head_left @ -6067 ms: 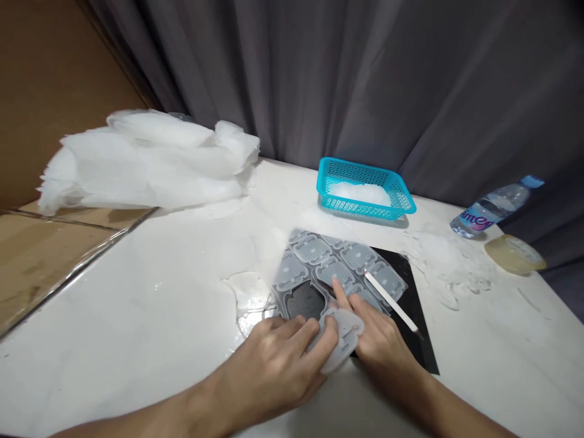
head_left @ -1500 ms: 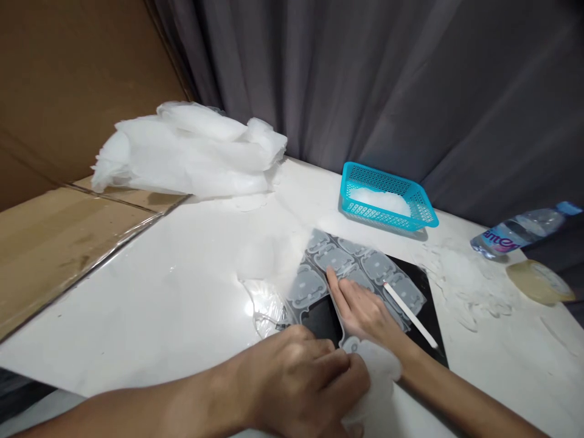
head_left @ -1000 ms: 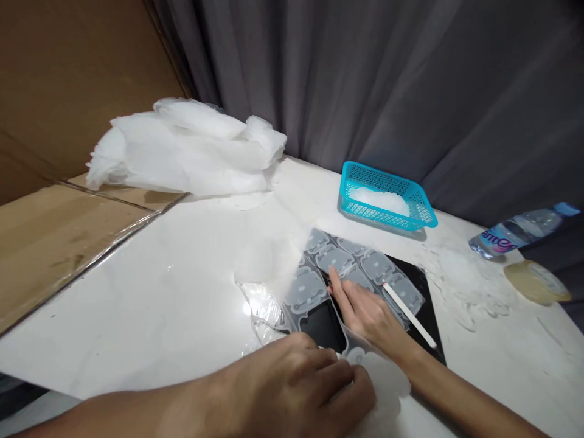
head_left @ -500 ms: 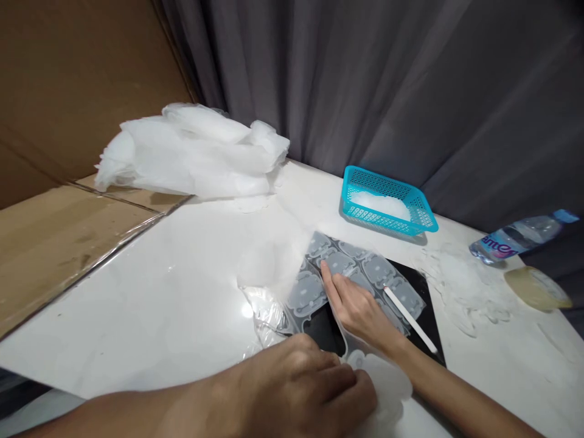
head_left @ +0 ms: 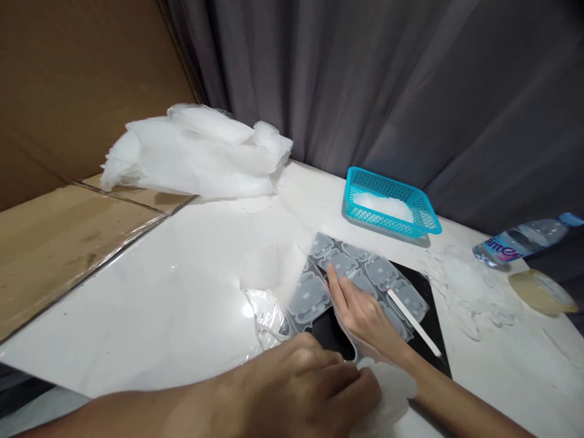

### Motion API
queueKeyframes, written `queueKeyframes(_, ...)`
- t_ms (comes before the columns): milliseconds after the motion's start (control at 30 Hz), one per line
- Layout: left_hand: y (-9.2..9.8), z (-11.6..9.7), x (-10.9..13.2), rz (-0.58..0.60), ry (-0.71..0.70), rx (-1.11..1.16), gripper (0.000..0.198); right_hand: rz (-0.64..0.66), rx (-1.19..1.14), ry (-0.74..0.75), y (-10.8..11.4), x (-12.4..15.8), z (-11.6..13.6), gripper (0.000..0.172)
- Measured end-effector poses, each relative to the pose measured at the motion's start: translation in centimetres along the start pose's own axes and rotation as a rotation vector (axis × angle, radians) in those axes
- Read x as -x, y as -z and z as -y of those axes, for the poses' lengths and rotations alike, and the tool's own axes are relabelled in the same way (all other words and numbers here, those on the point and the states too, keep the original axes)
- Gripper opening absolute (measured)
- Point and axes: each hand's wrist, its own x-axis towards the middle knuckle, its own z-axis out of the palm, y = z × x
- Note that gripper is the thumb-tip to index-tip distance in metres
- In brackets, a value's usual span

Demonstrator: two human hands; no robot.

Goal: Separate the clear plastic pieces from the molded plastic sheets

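Observation:
A translucent plastic sheet with rounded cut-out shapes lies on a black board. My right hand rests on this sheet, index finger stretched out and pressing near its middle. Closer to me, my left hand is closed on a lifted part of the plastic sheet, its fingertips partly hidden. Pale, loose film pieces hang beside its fingers. A bare black patch of board shows between the hands. Right of my right hand, a white pen-like stick lies across the sheet and board.
A teal basket holding white film pieces stands at the back. White film sheets are heaped at back left, by cardboard. Clear scraps, a water bottle and a tape roll are on the right.
The view has shifted slightly, so things sit a little further right. The film at the sheet's left edge has changed shape. Both hands keep nearly the same pose.

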Motion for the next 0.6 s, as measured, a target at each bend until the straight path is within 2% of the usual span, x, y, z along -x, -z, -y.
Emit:
queueKeyframes(133, 0.0, -0.1, 0.1, 0.051, 0.016, -0.045, 0.004, -0.012, 0.001, -0.081, 0.6, 0.5, 0.3, 0.037)
queueKeyframes(400, -0.3, -0.1, 0.2, 0.026, 0.007, -0.037, 0.012, 0.0, 0.011, -0.019, -1.1, -0.4, 0.3, 0.04)
queueKeyframes(600, -0.2, 0.1, 0.1, 0.006, -0.024, -0.058, 0.015, 0.067, -0.016, 0.023, -1.0, -1.0, -0.2, 0.045)
